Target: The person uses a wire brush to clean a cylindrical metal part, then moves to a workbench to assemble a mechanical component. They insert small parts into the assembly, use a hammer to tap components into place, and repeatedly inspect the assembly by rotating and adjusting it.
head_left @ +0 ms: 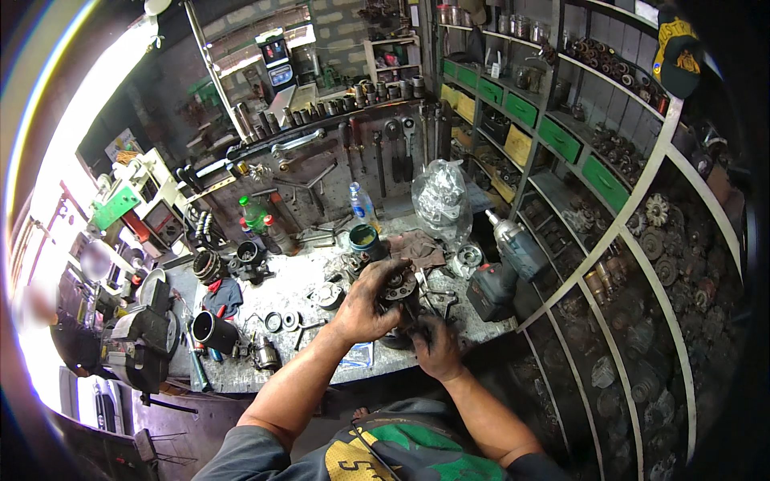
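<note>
- Grey-black bench machine (140, 327) beyond tabletop's (261, 290) left edge, with lower parts lost in shadow.
- Hollow dark cylinder (214, 332) close to front left corner, tilted, with interior too dark to read.
- Motor-like metal part (264, 353) near front edge, right of cylinder; finer detail blurred.
- Two dark rings (273, 322) just behind, side by side, lying flat.
- Blue-and-white packet (358, 355) at front edge, partly covered by left forearm.
- Left hand (369, 302), blackened, with fingers curled around dark round metal part (399, 287); far fingers hidden behind it.
- Same metal part held above tabletop, toward front edge and right of middle; holed upper face visible, underside merging into dark shapes.
- Blue-green tin (366, 240) toward rear edge, behind left hand; base obscured.
- Right hand (437, 349) below metal part, with fingers bent; impossible to say whether gripping its lower end or a separate piece.
- Clear plastic bag (443, 200) by rear edge, with silvery contents hard to make out.
- Cordless power tool (517, 248) upright by right edge.
- Shelving (634, 232) beyond, cut off by fisheye rim, with lower contents sunk in darkness.
</note>
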### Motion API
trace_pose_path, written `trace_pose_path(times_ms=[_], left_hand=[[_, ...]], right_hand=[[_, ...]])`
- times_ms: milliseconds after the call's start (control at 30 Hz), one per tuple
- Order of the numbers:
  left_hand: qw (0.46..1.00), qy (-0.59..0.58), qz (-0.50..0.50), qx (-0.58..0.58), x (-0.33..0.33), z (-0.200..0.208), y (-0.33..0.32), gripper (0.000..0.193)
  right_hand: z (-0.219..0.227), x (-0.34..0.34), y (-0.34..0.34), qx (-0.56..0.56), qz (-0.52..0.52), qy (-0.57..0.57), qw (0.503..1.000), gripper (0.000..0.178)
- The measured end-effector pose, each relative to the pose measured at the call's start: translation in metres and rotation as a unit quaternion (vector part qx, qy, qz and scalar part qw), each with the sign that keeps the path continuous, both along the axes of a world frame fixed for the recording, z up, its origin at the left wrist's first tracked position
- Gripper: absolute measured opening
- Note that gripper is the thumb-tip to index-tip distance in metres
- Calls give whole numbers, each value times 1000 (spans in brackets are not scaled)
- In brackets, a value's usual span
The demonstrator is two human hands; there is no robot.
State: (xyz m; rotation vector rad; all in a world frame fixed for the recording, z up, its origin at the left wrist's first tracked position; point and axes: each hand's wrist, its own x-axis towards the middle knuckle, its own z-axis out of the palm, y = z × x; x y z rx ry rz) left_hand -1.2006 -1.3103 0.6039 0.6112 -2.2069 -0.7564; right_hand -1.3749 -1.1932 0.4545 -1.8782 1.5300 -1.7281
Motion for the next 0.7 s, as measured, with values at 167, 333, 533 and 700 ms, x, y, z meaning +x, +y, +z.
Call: trace_pose_path(times_ms=[167,333,533,700], left_hand=[[1000,1,12,-13,-3,-8,-1,78],[999,13,-40,19,4,-6,-4,97],[995,80,52,19,18,-22,10,108],[993,53,58,84,23,-41,19,106]], right_hand=[[16,6,-12,-12,-76,74,994,39],[53,-3,31,163,-93,135,973,34],[87,-32,51,157,-79,15,984,30],[129,-51,-13,26,56,4,998,41]])
